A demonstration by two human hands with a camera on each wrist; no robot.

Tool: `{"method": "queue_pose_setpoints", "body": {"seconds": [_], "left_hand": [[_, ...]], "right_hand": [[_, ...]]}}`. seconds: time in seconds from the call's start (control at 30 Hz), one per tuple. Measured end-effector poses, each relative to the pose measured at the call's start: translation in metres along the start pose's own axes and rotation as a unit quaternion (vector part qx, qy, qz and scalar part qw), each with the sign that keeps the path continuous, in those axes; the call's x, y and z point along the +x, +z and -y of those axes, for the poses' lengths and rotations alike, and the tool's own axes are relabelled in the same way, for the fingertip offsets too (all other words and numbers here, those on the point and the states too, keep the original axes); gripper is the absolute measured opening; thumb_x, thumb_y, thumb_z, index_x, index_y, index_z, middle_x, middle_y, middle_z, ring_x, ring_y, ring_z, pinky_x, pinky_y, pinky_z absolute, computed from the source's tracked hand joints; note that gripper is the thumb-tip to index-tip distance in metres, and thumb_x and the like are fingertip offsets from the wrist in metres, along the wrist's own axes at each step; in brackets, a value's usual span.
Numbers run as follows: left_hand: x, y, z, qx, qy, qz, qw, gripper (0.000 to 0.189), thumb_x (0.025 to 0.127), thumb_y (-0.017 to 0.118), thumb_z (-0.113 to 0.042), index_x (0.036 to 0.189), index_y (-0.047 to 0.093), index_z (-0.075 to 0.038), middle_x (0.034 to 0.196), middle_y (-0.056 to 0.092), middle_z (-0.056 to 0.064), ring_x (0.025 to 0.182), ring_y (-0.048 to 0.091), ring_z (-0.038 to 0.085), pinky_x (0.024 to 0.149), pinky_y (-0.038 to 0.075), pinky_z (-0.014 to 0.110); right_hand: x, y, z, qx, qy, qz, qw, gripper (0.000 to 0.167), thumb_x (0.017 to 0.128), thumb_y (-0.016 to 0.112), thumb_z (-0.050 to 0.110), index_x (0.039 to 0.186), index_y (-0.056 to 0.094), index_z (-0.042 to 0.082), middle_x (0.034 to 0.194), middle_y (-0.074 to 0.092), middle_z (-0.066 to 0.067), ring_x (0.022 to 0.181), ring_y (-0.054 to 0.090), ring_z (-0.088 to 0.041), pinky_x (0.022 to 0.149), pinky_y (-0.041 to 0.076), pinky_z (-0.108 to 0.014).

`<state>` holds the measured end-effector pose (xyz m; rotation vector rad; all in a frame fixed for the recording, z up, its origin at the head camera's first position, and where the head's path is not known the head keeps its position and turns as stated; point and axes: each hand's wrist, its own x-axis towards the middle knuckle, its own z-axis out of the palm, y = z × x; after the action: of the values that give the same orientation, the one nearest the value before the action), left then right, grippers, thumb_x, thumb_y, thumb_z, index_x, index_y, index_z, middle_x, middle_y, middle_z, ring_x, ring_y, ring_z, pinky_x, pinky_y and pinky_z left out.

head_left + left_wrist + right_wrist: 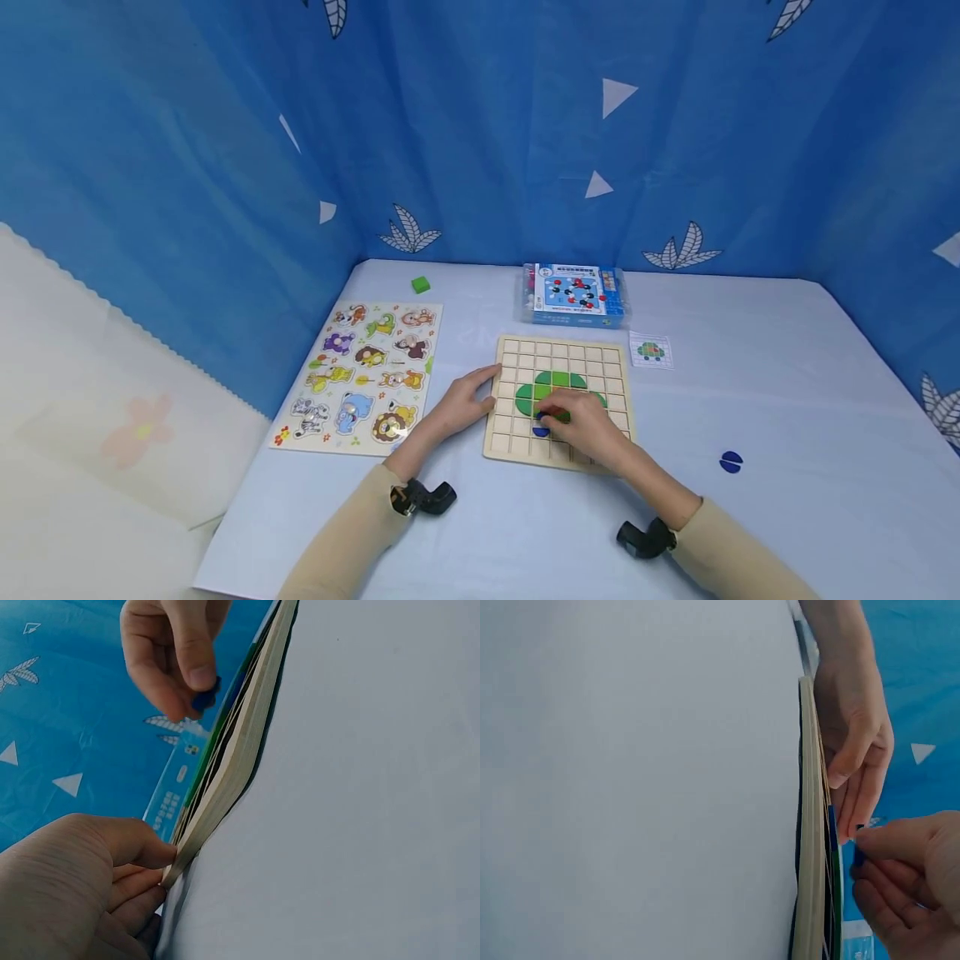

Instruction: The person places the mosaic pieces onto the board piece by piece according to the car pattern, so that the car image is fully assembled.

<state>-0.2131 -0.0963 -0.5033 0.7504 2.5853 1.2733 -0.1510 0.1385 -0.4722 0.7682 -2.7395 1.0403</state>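
Note:
My right hand is over the wooden grid board, pinching a small dark blue piece between thumb and fingertips. In the right wrist view the blue piece stands just off the board's surface. Directly below those fingers in the head view, a blue half-round piece lies in a grid square. Green square and curved pieces form a domed shape in the board's middle, partly covered by my right hand. My left hand rests its thumb and fingertips against the board's left edge.
Two blue half-round pieces lie on the table to the right. A pattern card sits beside the board's upper right corner. Behind are a clear boxed set and a green block. An animal puzzle board is at left.

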Motion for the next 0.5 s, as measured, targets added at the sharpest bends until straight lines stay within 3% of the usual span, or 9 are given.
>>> {"method": "queue_pose_setpoints", "body": {"seconds": [0.23,0.5], "left_hand": [[0.0010,0.0002,0.0006,0.005,-0.002,-0.002,1.0000,0.057,0.088,0.058,-0.005,0.142,0.040,-0.002,0.144,0.040,0.013,0.135,0.033,0.025,0.111,0.027,0.034],[-0.0003,0.0009,-0.0016,0.007,-0.004,-0.005,1.0000,0.057,0.088,0.059,-0.005,0.142,0.041,-0.003,0.144,0.041,0.012,0.134,0.033,0.025,0.111,0.027,0.034]], "right_hand": [[0.0016,0.0079,-0.0074,-0.020,-0.042,0.014,0.9988,0.018,0.081,0.072,0.005,0.098,0.073,0.011,0.093,0.068,0.004,0.087,0.062,-0.012,0.074,0.055,-0.030],[0.0011,0.0063,-0.0053,-0.015,-0.037,0.023,0.9990,0.017,0.083,0.071,0.006,0.098,0.073,0.011,0.094,0.067,0.004,0.089,0.061,-0.012,0.077,0.054,-0.030]]}}
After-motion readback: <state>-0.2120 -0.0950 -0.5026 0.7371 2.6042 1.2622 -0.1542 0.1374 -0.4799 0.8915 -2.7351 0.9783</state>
